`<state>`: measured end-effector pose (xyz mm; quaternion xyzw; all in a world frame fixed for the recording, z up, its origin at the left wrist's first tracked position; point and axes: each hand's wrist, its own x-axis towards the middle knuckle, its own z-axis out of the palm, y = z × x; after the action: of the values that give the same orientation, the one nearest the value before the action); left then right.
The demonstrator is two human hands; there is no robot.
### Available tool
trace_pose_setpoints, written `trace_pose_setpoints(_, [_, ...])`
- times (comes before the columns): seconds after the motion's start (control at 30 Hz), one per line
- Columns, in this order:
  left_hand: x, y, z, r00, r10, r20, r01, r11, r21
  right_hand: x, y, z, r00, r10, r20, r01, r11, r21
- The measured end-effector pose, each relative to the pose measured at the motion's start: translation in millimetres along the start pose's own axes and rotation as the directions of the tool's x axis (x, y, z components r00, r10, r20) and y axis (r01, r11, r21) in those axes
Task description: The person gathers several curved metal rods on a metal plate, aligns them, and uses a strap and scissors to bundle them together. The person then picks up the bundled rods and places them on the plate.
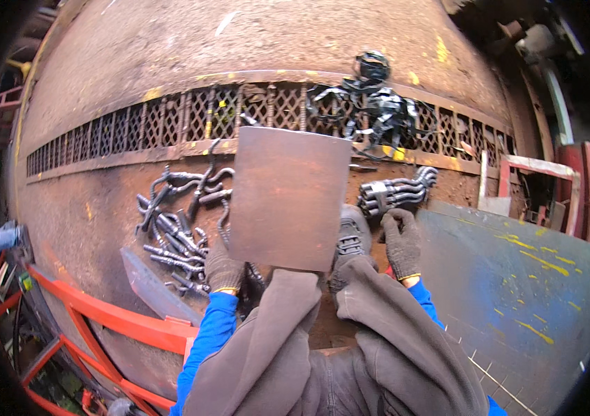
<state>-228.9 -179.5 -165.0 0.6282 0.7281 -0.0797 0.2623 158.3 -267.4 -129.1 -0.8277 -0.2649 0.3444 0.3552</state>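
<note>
My left hand point(224, 269), in a dark knitted glove, reaches down beside a loose pile of bent dark metal rods point(173, 236). A flat brown rectangular metal plate point(291, 197) stands over my left knee and covers part of that hand's fingers, so their grip is hidden. My right hand point(402, 244), gloved alike, is closed with curled fingers just below a bundle of bent rods point(397, 191), apart from it. A pale band wraps the bundle's left end. Something red point(390, 272) shows by the right wrist; what the fingers hold cannot be made out.
A rusty grating point(163, 118) crosses the floor ahead, with tangled black strapping point(381, 104) on it. Orange-red metal framing point(121, 319) lies at left. A grey sheet with yellow marks point(516, 277) lies at right, near a red and white frame point(541, 166). My shoe point(352, 232) is between.
</note>
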Motion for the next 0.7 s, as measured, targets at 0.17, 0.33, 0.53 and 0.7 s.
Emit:
trace_pose_setpoints(0.17, [-13.0, 13.5, -4.9, 0.976, 0.212, -0.058, -0.211, 0.977, 0.017, -17.7, 46.0, -19.9, 0.977, 0.211, -0.033, -0.212, 0.977, -0.018])
trace_pose_setpoints(0.33, [-36.2, -5.4, -9.3, 0.986, -0.096, -0.135, 0.033, 0.914, -0.405, -18.8, 42.3, -14.7, 0.974, 0.216, -0.069, -0.198, 0.958, 0.207])
trace_pose_setpoints(0.53, [-40.4, -16.8, -110.4, 0.755, -0.026, -0.656, -0.296, 0.878, -0.376, 4.2, -15.2, -17.4, 0.986, 0.107, -0.130, -0.021, 0.842, 0.539])
trace_pose_setpoints(0.7, [-43.0, 50.9, -228.2, 0.773, -0.295, -0.562, -0.288, 0.626, -0.724, 3.0, -100.3, -20.8, 0.985, -0.159, 0.063, 0.103, 0.843, 0.528])
